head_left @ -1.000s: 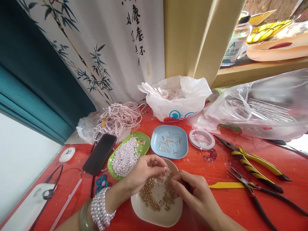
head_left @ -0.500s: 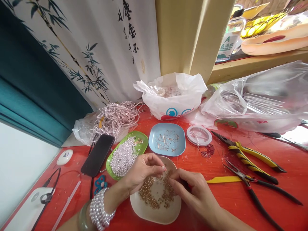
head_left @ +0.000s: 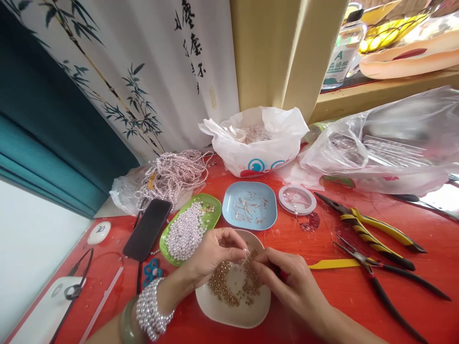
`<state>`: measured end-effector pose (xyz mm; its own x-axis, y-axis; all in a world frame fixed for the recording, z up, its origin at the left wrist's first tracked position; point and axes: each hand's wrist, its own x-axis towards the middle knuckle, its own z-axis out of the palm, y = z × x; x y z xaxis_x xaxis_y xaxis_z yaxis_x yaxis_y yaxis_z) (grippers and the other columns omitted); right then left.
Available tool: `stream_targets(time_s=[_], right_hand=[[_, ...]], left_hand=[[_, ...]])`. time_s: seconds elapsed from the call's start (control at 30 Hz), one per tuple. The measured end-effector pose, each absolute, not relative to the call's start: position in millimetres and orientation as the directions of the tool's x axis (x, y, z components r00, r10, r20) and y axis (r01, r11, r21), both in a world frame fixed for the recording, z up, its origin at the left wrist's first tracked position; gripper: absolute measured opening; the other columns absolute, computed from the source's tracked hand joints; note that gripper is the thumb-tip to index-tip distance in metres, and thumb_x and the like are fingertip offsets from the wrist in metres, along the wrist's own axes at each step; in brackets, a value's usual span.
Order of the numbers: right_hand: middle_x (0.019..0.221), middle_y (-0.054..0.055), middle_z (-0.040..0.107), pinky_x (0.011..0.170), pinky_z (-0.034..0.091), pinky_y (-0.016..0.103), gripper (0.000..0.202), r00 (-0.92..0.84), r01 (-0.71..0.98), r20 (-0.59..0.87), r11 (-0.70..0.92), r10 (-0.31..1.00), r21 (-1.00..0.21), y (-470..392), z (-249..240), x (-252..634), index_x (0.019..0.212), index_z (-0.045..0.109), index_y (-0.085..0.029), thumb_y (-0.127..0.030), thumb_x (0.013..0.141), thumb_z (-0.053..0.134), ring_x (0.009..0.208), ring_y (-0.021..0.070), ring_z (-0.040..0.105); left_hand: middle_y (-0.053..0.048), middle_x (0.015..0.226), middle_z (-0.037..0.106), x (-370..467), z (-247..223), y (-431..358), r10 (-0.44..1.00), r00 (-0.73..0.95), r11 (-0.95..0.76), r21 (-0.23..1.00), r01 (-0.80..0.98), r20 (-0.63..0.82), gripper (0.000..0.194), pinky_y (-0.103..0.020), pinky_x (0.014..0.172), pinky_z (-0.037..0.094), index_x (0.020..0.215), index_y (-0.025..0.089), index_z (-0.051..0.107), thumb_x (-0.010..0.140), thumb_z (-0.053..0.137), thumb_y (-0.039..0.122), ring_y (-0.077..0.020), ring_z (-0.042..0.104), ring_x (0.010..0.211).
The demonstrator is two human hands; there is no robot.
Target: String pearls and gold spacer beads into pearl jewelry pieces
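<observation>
My left hand (head_left: 218, 251) is closed in a pinch above the upper part of a cream plate (head_left: 233, 313). Gold beads (head_left: 224, 286) lie on that plate beneath both hands. Facing it from the right, my right hand (head_left: 283, 277) pinches too, its fingertips close to those of the left. Whatever the fingertips hold is too small to make out. Beside the left hand is a green tray (head_left: 212, 205) of pearly white beads (head_left: 184, 234). Just behind the hands sits a blue tray (head_left: 233, 191) with small metal pieces.
Pliers with yellow-black handles (head_left: 380, 234) and black-handled pliers (head_left: 387, 296) lie right, near a yellow tool (head_left: 333, 263). A phone (head_left: 147, 229) and bead strands (head_left: 175, 177) are left. Plastic bags (head_left: 258, 143) stand behind, near a clear spool (head_left: 297, 199).
Both hands keep nearly the same pinched pose over the cream plate. The view has shifted very slightly.
</observation>
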<state>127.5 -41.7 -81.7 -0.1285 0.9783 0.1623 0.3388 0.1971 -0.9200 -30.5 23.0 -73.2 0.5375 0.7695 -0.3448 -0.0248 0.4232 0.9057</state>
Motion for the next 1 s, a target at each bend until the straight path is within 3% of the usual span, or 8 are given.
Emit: stream_targets(time_s=[0.3,0.63,0.87,1.0], right_hand=[[0.051,-0.002,0.05,0.045,0.038,0.017,0.025,-0.139,0.389,0.189,0.229,0.972,-0.892,-41,-83,128,0.064,0.055,-0.017,-0.026,0.084,0.042,0.046,0.0092,0.045],[0.056,0.0,0.058,0.049,0.044,0.018,0.024,-0.16,0.418,0.195,0.245,0.968,-0.875,-41,-81,130,0.075,0.06,-0.017,-0.027,0.085,0.041,0.049,0.0104,0.053],[0.072,0.004,0.068,0.059,0.048,0.021,0.022,-0.069,0.474,0.258,0.259,0.964,-0.842,-38,-78,137,0.083,0.06,-0.018,-0.022,0.086,0.039,0.064,0.0139,0.063],[0.077,0.004,0.068,0.058,0.049,0.023,0.019,0.021,0.511,0.344,0.286,0.939,-0.81,-33,-77,144,0.087,0.061,-0.017,-0.022,0.085,0.043,0.065,0.0146,0.063]], left_hand=[[-0.001,0.067,0.062,-29,-69,20,0.795,0.571,0.186,0.978,0.094,-0.206,0.01,-0.023,0.063,0.043,0.064,0.013,0.063,0.061,0.073,0.016,-0.011,0.055,0.065],[-0.004,0.073,0.064,-32,-64,22,0.8,0.567,0.099,0.976,0.195,-0.195,0.015,-0.024,0.059,0.045,0.074,0.014,0.068,0.073,0.063,0.029,-0.0122,0.056,0.063],[-0.005,0.078,0.066,-36,-52,21,0.845,0.531,-0.242,0.932,0.269,0.066,0.011,-0.026,0.068,0.046,0.079,0.017,0.07,0.077,0.06,0.023,-0.0144,0.059,0.074],[-0.004,0.076,0.064,-40,-49,20,0.846,0.514,-0.34,0.888,0.312,0.143,0.011,-0.026,0.064,0.046,0.078,0.017,0.069,0.078,0.058,0.02,-0.0133,0.058,0.071]])
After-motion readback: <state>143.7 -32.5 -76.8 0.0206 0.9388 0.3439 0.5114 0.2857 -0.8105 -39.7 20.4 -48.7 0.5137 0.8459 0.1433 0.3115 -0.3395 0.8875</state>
